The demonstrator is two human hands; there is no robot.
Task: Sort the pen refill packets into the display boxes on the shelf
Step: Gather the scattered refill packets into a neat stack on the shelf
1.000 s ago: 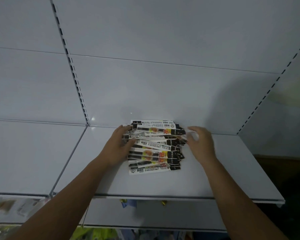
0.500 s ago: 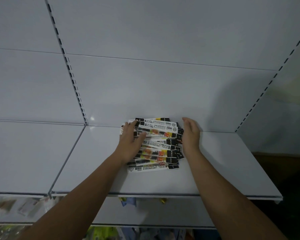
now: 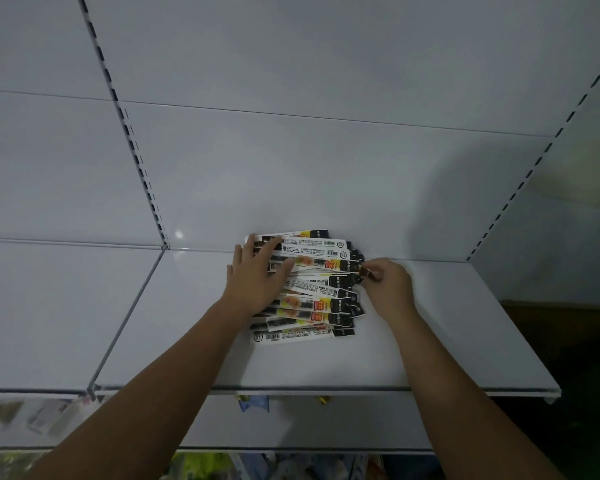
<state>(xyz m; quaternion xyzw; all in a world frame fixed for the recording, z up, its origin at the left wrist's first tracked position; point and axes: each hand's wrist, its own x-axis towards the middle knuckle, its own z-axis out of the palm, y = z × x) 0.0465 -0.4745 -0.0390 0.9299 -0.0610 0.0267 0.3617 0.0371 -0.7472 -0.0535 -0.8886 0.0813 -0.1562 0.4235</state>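
Partly hidden: packets (image 3: 314,308) under flat left grip (image 3: 257,280) | right grip (image 3: 388,285) seemingly pinches one

Left hand (image 3: 257,282) flat, fingers spread, pressing on a fanned pile of pen refill packets (image 3: 312,308). Right hand (image 3: 390,287) just right of pile, fingertips curled, pinching dark end of one packet (image 3: 365,271). Pile lies on white shelf (image 3: 430,334) between both hands, dark ends toward right hand.

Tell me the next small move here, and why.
The right hand pinches one packet by its dark end at the right edge of the pile, and the left hand lies flat on it. So probably slide that packet out rightward, the flat hand pinning the rest.
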